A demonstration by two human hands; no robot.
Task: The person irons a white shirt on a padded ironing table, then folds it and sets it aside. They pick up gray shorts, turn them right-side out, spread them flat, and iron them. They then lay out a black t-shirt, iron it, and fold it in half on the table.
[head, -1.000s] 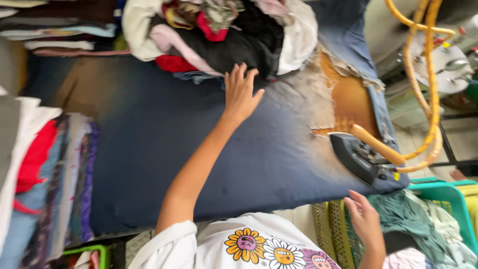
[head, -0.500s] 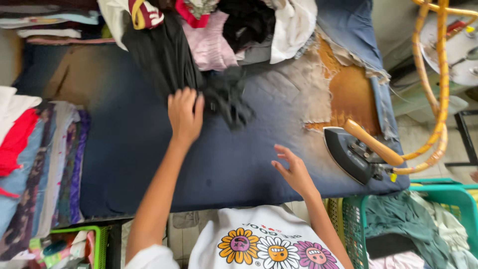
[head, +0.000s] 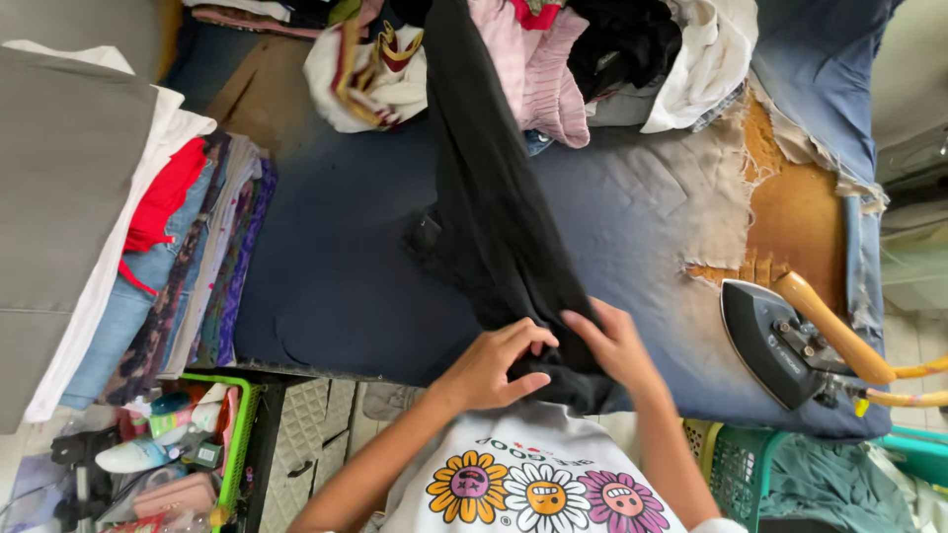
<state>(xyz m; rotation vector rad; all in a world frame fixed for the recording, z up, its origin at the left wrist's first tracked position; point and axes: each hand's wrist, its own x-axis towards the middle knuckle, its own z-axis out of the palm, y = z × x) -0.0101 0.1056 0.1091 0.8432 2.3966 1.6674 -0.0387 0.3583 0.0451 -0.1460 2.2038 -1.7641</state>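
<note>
Black garment (head: 494, 217): was laid lengthwise across the blue padded surface (head: 336, 286), running from the clothes pile (head: 553, 59) at the far edge down to the near edge, where its lower end was gathered in both hands.
Left hand (head: 491, 367): was closed on the near end of the black garment, fingers curled over the cloth and thumb beneath.
Right hand (head: 617, 345): was pinched on the same end, just beside the left hand, the two almost touching.
Iron (head: 790, 341): was rested sole-down on the right of the surface, well apart from the garment, its yellow-brown handle pointing outward.
Surface cover: was torn on the right, with bare brown padding (head: 800, 212) exposed near the iron.
Folded stack (head: 188, 247): was kept on the left side, clear of the working area.
Recommended handling: the hem is judged best drawn taut and square to the near edge, with the hands moved apart along it so that creases are flattened.
Caution: the cloth should be kept off the torn patch and away from the iron.
</note>
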